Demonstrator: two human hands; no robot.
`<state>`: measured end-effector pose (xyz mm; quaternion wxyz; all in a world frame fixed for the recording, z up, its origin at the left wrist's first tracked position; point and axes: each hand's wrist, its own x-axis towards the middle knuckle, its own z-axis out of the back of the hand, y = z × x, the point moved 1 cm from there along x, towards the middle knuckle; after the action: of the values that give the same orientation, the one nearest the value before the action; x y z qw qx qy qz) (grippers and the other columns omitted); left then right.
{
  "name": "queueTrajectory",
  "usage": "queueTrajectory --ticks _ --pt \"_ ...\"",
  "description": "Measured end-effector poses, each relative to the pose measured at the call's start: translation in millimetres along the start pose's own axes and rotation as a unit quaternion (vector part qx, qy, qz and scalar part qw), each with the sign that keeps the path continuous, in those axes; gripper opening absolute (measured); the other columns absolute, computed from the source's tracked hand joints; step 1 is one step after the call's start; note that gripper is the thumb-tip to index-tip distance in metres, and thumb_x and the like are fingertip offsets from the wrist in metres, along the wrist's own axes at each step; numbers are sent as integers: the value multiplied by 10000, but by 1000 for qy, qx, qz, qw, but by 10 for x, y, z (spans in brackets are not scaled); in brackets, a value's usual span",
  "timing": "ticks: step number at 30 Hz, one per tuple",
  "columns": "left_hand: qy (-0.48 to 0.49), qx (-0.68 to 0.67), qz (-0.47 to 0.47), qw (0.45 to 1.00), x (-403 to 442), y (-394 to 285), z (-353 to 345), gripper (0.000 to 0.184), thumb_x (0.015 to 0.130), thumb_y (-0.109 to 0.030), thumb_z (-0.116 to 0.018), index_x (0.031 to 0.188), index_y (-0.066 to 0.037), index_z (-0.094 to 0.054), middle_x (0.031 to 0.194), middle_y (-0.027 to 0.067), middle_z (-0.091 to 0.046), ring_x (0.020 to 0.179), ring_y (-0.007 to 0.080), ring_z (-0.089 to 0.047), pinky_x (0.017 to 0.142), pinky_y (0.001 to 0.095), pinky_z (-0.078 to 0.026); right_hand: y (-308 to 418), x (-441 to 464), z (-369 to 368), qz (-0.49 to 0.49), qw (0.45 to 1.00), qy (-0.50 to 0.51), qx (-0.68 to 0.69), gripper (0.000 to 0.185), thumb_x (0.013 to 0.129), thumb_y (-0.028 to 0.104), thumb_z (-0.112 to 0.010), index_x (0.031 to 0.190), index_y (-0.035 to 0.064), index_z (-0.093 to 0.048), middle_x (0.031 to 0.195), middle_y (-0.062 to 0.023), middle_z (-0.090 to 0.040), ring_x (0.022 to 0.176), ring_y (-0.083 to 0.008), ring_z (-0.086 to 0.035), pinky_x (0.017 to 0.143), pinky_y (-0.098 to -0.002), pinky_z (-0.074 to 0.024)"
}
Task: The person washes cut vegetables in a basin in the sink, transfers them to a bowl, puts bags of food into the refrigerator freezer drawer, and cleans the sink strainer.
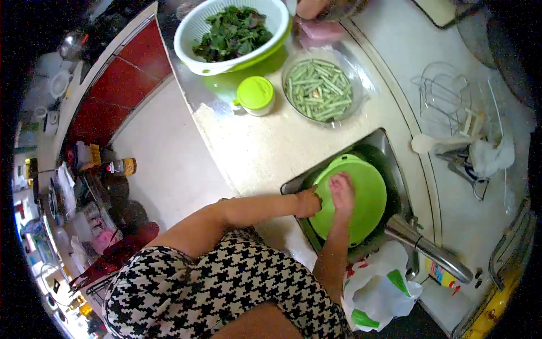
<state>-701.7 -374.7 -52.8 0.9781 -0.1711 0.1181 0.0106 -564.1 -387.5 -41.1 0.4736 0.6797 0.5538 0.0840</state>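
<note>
A light green plastic basin [366, 198] sits in the metal sink [389, 148]. My left hand [309, 202] is at its left rim, fingers closed round the edge. Over the inside of the basin is my right hand [342, 193], blurred by motion. Nothing shows clearly in it, and whether it touches the basin's inner wall cannot be made out. The metal faucet [429, 248] extends beside the basin on the lower right.
On the counter stand a white-and-green colander [189, 42] of leafy greens [234, 34], a lime-lidded container [256, 96] and a bowl of cut green beans [319, 90]. A white plastic bag [378, 294] is beside the sink. A wire rack [446, 93] lies at right.
</note>
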Motion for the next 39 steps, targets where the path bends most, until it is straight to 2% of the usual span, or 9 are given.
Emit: queueTrajectory --ticks 8,11,15,20,21,28,30,31,39 --pt "17 -63 8 998 -87 42 10 338 764 -286 -564 1000 -44 -578 1025 125 -535 1023 297 -502 962 579 -230 964 -160 -1886 437 793 9 -424 247 766 28 -571 1011 57 -554 1017 -131 -557 945 -251 -528 816 -340 -425" --pt "-258 -137 27 956 -60 128 -167 555 730 -250 -600 1192 7 -429 1157 209 -427 1063 333 -435 947 511 -286 916 -255 -1612 494 664 -44 -560 299 785 100 -572 1081 71 -545 1148 -128 -506 1052 -286 -473 907 -400 -371" --pt "-251 -255 207 910 -123 115 347 880 714 -210 -595 1307 124 -36 1273 332 -228 1155 410 -327 962 442 -308 480 -537 -12 427 508 -231 -712 526 753 293 -618 1197 58 -462 1266 -170 -389 1141 -335 -377 975 -455 -281" --pt "56 -160 318 933 836 628 -838 666 698 -138 -505 1190 227 -245 1059 323 -468 944 342 -526 824 372 -437 173 -1183 1111 85 472 -366 -798 670 725 349 -632 1230 -18 -390 1280 -236 -332 1177 -358 -325 962 -470 -288" --pt "-124 -248 267 923 799 982 -1426 447 752 -166 -485 1123 68 -402 968 234 -520 898 306 -530 813 395 -436 71 -1087 1213 119 437 -346 -822 650 728 347 -628 1212 -26 -406 1258 -243 -357 1164 -360 -342 954 -474 -295" --pt "-224 -321 474 789 474 1377 -796 433 713 -165 -564 1108 -2 -498 1068 186 -542 1027 314 -495 845 369 -418 432 -649 1108 170 578 -371 -706 429 777 247 -588 1092 -27 -488 1081 -229 -517 994 -383 -488 848 -425 -386" --pt "112 53 270 955 309 1294 -303 490 717 -164 -557 1155 18 -436 1094 214 -529 1052 346 -479 872 390 -402 590 -700 859 203 606 -389 -664 385 785 201 -580 1089 -17 -490 1064 -216 -532 969 -381 -505 827 -420 -398" --pt "-232 -228 407 854 517 1797 -1159 441 708 -179 -567 1096 14 -483 1067 210 -541 990 342 -521 854 403 -417 594 -716 881 229 605 -400 -650 372 784 180 -579 1091 -12 -489 1062 -212 -534 965 -378 -509 819 -424 -401" --pt "-285 -495 330 752 496 1742 -699 558 754 -328 -587 1198 -35 -421 1112 177 -533 968 298 -544 768 387 -450 705 -1379 247 297 705 -372 -526 230 696 150 -648 801 29 -483 706 -76 -508 608 -189 -475 571 -323 -402"
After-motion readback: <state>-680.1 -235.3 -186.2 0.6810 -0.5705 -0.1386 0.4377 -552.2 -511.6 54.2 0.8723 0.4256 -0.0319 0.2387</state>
